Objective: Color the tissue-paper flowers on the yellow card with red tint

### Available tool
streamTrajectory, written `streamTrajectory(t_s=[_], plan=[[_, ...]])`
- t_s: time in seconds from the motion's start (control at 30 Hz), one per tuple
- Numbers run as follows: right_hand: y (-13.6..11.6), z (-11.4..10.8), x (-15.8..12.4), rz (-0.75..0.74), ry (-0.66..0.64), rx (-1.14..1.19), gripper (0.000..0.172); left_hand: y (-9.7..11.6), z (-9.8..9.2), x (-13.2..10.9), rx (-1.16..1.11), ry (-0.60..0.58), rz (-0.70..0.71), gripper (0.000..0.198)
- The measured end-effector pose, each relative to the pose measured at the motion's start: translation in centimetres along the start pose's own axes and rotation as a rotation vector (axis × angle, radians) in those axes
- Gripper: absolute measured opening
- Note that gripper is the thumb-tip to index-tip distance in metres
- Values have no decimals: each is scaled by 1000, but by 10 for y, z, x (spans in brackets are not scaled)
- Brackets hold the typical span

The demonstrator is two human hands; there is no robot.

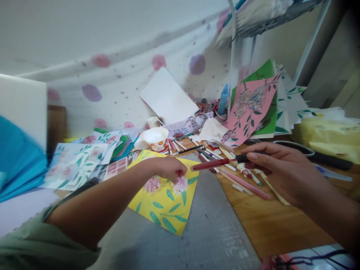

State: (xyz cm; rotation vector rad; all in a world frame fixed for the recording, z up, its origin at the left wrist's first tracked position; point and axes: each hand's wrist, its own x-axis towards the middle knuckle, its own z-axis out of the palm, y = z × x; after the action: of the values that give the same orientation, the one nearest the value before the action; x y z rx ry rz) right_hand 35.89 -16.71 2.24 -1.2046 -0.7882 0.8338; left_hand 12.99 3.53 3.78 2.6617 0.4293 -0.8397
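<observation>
My left hand (172,168) is closed, fingers curled down over a yellow sheet (164,195) painted with green leaves and two pale pink flowers with a raised look. Its fingertips are at the right-hand flower (180,185); whatever they pinch, if anything, is hidden. In my right hand (277,168) is a slim pen-like tool (210,164) with a red body and a black end. My thumb and fingers grip the black end, while the red part points left, its tip close to the sheet's upper right corner. The sheet lies on a grey mat (213,217).
Markers and pencils (208,152) are strewn behind the mat, near a paper cup (156,138) and crumpled tissue (213,129). Painted floral sheets (75,165) lie left. A pink floral sheet (250,107) leans at right, beside scissors (332,159) and a yellow bag (323,138).
</observation>
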Motion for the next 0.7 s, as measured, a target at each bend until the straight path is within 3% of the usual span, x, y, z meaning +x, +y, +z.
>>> streamTrajectory(t_s=[0.33, 0.5, 0.7], plan=[[-1, 2, -1, 29, -11, 29, 18, -13, -5, -4, -101, 50, -1, 20], [-3, 4, -2, 22, -19, 13, 19, -4, 0, 6, -80, 72, -10, 18], [-8, 3, -4, 41, -14, 45, 19, 13, -14, 1, -32, 177, -69, 18]])
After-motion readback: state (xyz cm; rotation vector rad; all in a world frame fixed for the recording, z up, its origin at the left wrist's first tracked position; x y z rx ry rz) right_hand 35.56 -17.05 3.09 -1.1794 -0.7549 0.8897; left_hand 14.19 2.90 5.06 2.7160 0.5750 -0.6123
